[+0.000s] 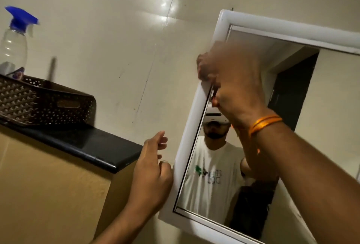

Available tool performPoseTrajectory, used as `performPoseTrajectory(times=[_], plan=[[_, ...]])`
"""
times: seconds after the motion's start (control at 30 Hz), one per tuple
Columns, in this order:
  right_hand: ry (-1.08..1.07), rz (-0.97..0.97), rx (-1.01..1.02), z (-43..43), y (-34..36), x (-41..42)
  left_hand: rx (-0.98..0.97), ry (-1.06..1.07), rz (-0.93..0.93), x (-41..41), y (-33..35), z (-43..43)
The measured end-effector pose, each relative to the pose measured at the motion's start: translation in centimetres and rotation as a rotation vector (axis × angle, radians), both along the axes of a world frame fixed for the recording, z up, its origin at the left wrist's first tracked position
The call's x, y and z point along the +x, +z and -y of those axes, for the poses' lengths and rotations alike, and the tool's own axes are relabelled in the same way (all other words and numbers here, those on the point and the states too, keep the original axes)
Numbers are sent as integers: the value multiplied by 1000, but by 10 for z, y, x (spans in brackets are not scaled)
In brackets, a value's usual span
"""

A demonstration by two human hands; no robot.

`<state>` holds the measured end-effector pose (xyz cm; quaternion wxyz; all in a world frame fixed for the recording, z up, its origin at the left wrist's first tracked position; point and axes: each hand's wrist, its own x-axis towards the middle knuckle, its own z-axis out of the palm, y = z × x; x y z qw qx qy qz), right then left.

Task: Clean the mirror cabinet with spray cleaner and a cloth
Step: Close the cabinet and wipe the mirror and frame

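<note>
On the cream wall (116, 39), right of centre: one mirror cabinet (191, 127), white frame, door glass reflecting a person in a white T-shirt (212, 191) printed with a green mark and grey lettering, reversed and too blurred to read. Right hand (231, 80): fingers curled over the frame's left edge in its upper half, gripping it; motion-blurred; orange thread band (263, 124) at the wrist. Left hand (152, 173): fingers loosely curled, nothing seen in it, just beside the frame's lower left edge; contact cannot be told. At far left, well apart from the cabinet: one clear spray bottle (13, 45), blue trigger head, upright in a brown perforated basket (44, 103); its label partly hidden and illegible. Basket stands on a black ledge (93, 142) above a tan panel.
</note>
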<state>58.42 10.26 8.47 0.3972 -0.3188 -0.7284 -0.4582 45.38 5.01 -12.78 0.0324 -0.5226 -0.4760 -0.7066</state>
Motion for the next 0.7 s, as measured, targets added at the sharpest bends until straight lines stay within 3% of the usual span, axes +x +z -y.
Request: performPoseTrajectory(times=[0.1, 0.23, 0.4, 0.53, 0.7], plan=[[12, -27, -5, 4, -1, -4, 49, 1, -18, -2, 19, -1], [83, 61, -20, 6, -67, 0, 93, -2, -30, -4, 36, -3], [70, 469, -17, -28, -165, 15, 111, -37, 4, -1, 45, -6], [29, 602, 43, -36, -151, 17, 91, -80, -3, 2, 52, -5], [26, 417, 92, -7, -64, 15, 168, -58, -28, -3, 80, -8]])
